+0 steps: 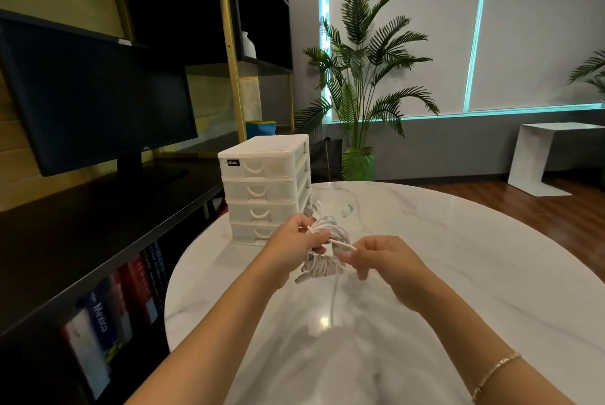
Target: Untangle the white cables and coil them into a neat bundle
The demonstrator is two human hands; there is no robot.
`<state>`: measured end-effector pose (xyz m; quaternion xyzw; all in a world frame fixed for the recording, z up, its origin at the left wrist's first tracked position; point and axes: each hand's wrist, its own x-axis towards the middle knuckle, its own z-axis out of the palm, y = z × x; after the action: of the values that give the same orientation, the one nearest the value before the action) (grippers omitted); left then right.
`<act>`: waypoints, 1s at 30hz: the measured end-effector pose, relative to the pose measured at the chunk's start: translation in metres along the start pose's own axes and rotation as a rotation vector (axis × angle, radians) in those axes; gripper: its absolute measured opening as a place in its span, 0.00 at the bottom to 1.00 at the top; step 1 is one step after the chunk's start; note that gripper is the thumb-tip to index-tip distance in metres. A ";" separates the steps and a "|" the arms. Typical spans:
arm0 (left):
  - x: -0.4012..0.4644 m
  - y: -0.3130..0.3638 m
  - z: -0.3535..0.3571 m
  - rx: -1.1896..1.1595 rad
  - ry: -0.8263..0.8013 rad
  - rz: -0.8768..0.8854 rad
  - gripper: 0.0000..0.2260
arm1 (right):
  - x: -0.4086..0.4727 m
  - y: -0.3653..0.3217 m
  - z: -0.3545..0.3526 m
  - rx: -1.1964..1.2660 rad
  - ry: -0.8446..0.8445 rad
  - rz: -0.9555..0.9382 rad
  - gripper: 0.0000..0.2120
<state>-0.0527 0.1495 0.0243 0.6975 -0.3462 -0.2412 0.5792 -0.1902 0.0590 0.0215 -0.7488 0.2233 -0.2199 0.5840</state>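
Two hands met above the middle of the desk (458, 257), both forearms reaching in from the near edge. The left hand (291, 249) had its fingers curled round a bundle of white cables (322, 249), holding the coiled loops upright off the surface. The right hand (381, 259), just beside it, pinched a single strand between thumb and fingertips, the strand running taut across to the bundle. A loose length of cable (334, 300) hung down from the bundle toward the desk, and a plug end (347, 209) stuck out beyond the loops on the far side. A thin gold bracelet (496, 372) sat on the right wrist.

The desk was round, with a white marbled top. At its far left edge stood a white four-drawer organiser (265, 188). Left of the desk ran a dark shelf unit (82, 241) carrying a black monitor (95, 103), with books (108, 316) on a lower shelf. Beyond the far edge stood a palm plant (363, 77) against a grey wall with blinds drawn, and a white side table (550, 155) on the wooden floor.
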 end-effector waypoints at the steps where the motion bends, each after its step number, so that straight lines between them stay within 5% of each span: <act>1: 0.000 -0.001 0.001 0.042 0.023 0.026 0.06 | -0.002 0.000 -0.003 0.041 -0.025 0.003 0.13; 5: -0.001 -0.004 0.001 0.369 0.134 0.167 0.06 | -0.008 0.002 -0.020 0.064 -0.208 0.122 0.07; 12: -0.006 -0.014 -0.010 0.721 0.225 0.354 0.08 | -0.017 0.004 -0.070 -0.475 -0.477 0.359 0.11; 18: 0.001 -0.009 -0.025 0.744 0.323 0.350 0.11 | -0.029 0.016 -0.098 -0.290 -0.425 0.183 0.05; 25: 0.007 -0.016 -0.044 0.795 0.378 0.335 0.09 | -0.022 0.022 -0.127 -0.575 -0.337 0.326 0.15; 30: 0.007 -0.016 -0.045 0.807 0.392 0.344 0.11 | -0.020 0.023 -0.133 -0.527 -0.216 0.294 0.14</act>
<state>-0.0115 0.1741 0.0189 0.8315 -0.4070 0.1477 0.3482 -0.2863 -0.0376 0.0275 -0.8531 0.3149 0.0129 0.4157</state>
